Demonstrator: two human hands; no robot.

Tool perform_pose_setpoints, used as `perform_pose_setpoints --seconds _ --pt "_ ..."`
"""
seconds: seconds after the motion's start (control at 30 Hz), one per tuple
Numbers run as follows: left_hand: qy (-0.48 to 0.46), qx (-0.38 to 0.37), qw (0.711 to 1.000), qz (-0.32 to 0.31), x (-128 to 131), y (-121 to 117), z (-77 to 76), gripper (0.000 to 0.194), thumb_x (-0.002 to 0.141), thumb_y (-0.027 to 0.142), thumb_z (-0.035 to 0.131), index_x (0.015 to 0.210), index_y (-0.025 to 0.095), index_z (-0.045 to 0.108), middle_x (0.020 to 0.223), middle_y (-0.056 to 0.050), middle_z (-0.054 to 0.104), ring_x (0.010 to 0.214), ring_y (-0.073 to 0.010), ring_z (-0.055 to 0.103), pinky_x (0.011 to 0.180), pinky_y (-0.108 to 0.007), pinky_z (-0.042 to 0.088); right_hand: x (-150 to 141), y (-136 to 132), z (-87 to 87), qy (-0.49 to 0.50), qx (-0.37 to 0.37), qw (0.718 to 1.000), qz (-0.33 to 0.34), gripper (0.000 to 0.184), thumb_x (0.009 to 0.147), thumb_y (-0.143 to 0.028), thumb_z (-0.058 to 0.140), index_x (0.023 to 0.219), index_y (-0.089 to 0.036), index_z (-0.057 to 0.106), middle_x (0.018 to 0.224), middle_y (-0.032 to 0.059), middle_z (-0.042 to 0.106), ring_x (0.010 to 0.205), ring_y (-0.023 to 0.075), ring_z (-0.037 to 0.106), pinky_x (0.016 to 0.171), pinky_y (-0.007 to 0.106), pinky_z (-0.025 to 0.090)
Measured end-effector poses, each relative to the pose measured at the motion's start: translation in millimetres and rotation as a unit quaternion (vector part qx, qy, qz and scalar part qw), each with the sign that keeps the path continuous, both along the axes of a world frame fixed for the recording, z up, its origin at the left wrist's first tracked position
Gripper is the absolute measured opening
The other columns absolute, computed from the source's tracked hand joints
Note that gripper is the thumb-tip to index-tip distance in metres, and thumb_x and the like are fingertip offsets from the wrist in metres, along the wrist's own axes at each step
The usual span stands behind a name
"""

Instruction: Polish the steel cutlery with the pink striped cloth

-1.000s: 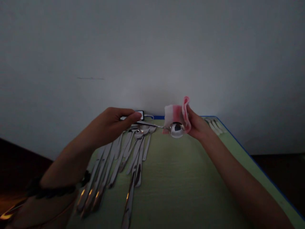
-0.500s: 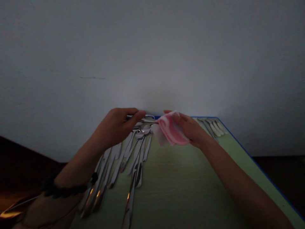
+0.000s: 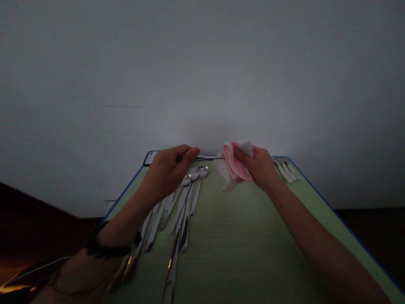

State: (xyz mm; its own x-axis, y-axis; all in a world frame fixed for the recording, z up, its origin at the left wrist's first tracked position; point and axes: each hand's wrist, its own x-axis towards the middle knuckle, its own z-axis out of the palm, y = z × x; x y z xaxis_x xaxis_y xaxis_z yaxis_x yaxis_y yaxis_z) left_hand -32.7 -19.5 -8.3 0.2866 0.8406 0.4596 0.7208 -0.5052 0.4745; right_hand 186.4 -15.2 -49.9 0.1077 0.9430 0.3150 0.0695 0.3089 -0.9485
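Grey wall (image 3: 202, 63) is filling the far side of the scene, dimly lit. A green table (image 3: 237, 236) with a blue edge is standing against it, narrowing toward the far side.

Loose cutlery (image 3: 171, 270) is lying on the table's left half, mostly pointing near to far: long handles are reaching toward the near edge, with several overlapping, and shiny spoon bowls (image 3: 203, 170) are sitting at the far end of the group. The left forearm is partly covering this group.

Left hand (image 3: 167, 171): coming in from the near left, fingers closing in a pinch, thumb on top, gripping one end of a thin metal utensil (image 3: 210, 158).

Right hand (image 3: 264, 169): coming in from the near right, fingers curling and thumb pressing into a folded pink-and-white cloth (image 3: 237, 164). The cloth is wrapping the utensil's right end; owing to poor light and the cover, the shape of that end is not readable.

The utensil is spanning the gap between the hands, roughly level, above the far edge.

A few curved utensils (image 3: 284, 169) are lying side by side at the far right corner, just beyond the right wrist.

A black beaded bracelet (image 3: 110, 252) is circling the left forearm. A phone (image 3: 152, 157) is resting at the far left corner, partly behind the left hand.
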Motion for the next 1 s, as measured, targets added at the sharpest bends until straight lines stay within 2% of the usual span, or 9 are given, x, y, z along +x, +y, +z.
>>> perform_pose_setpoints --seconds 0.07,0.13,0.23,0.33,0.53,0.7,0.83,0.93,1.0 --pt "-0.003 0.004 1.000 0.010 5.0 -2.5 -3.2 0.034 0.087 0.041 0.039 0.080 0.018 0.062 0.055 0.003 0.049 0.053 -0.0117 0.045 0.052 -0.022 0.031 -4.9 2.0 -3.0 0.066 0.017 0.997 -0.037 0.036 0.068 -0.050 0.063 0.076 -0.015 0.066 0.063 -0.0003 0.062 0.051 0.0087 0.048 0.046 0.020 0.034" --pt "0.003 -0.017 1.000 -0.017 13.3 -7.8 -9.3 0.034 0.089 0.038 0.036 0.080 0.017 0.061 0.057 0.003 0.051 0.054 -0.0120 0.047 0.053 -0.022 0.032 -9.3 3.1 -5.1 0.138 0.029 0.986 -0.086 0.039 0.068 -0.053 0.061 0.078 -0.016 0.065 0.066 0.0004 0.063 0.054 0.0096 0.051 0.048 0.021 0.036" --pt "0.035 -0.090 0.986 -0.139 28.4 -18.7 -22.4 0.037 0.093 0.033 0.029 0.079 0.018 0.060 0.060 0.002 0.053 0.054 -0.0114 0.048 0.055 -0.022 0.035 -15.1 2.6 -6.1 0.231 0.021 0.963 -0.137 0.041 0.071 -0.055 0.056 0.082 -0.017 0.064 0.070 0.0011 0.064 0.058 0.0110 0.054 0.050 0.022 0.039" --pt "0.035 -0.126 0.973 -0.190 39.2 -26.5 -35.6 0.034 0.094 0.031 0.026 0.080 0.018 0.054 0.063 0.002 0.053 0.056 -0.0115 0.049 0.056 -0.023 0.036 -21.7 -1.9 -3.8 0.279 -0.008 0.949 -0.146 0.040 0.073 -0.055 0.054 0.080 -0.017 0.062 0.068 0.0008 0.063 0.057 0.0110 0.054 0.049 0.023 0.040" --pt "0.010 -0.148 0.973 -0.178 48.4 -26.4 -54.9 0.031 0.094 0.031 0.026 0.078 0.018 0.049 0.060 0.003 0.050 0.052 -0.0117 0.047 0.053 -0.024 0.035 -37.7 -17.9 3.9 0.265 -0.050 0.957 -0.111 0.035 0.072 -0.052 0.057 0.076 -0.017 0.061 0.061 -0.0015 0.059 0.051 0.0091 0.049 0.044 0.022 0.036" --pt "-0.024 -0.143 0.978 -0.150 53.0 -26.2 -55.8 0.029 0.093 0.028 0.027 0.083 0.016 0.052 0.066 0.000 0.053 0.056 -0.0120 0.048 0.054 -0.024 0.036 -50.2 -21.1 -8.4 0.265 -0.096 0.957 -0.062 0.039 0.071 -0.055 0.056 0.073 -0.016 0.059 0.059 -0.0019 0.057 0.048 0.0078 0.046 0.044 0.021 0.035" --pt "-0.022 -0.181 0.959 -0.217 45.7 -26.3 -49.2 0.026 0.092 0.027 0.029 0.090 0.017 0.053 0.071 0.000 0.055 0.061 -0.0121 0.050 0.058 -0.023 0.039 -50.7 -16.7 -17.3 0.272 -0.099 0.956 -0.057 0.044 0.070 -0.059 0.055 0.067 -0.016 0.055 0.052 -0.0035 0.052 0.043 0.0069 0.043 0.042 0.022 0.033" --pt "-0.001 -0.213 0.942 -0.258 38.4 -23.1 -46.8 0.030 0.093 0.028 0.029 0.075 0.017 0.051 0.064 0.002 0.053 0.058 -0.0110 0.049 0.059 -0.023 0.038 -47.7 -14.3 -18.6 0.269 -0.081 0.958 -0.067 0.048 0.070 -0.065 0.051 0.062 -0.017 0.050 0.046 -0.0054 0.045 0.038 0.0063 0.038 0.037 0.021 0.029" --pt "-0.003 -0.218 0.940 -0.261 36.7 -20.1 -47.1 0.031 0.093 0.028 0.029 0.071 0.017 0.049 0.061 0.003 0.051 0.056 -0.0100 0.047 0.058 -0.022 0.037 -48.1 -14.8 -19.4 0.255 -0.067 0.962 -0.071 0.049 0.070 -0.066 0.050 0.062 -0.018 0.048 0.046 -0.0053 0.045 0.038 0.0060 0.036 0.036 0.021 0.027"
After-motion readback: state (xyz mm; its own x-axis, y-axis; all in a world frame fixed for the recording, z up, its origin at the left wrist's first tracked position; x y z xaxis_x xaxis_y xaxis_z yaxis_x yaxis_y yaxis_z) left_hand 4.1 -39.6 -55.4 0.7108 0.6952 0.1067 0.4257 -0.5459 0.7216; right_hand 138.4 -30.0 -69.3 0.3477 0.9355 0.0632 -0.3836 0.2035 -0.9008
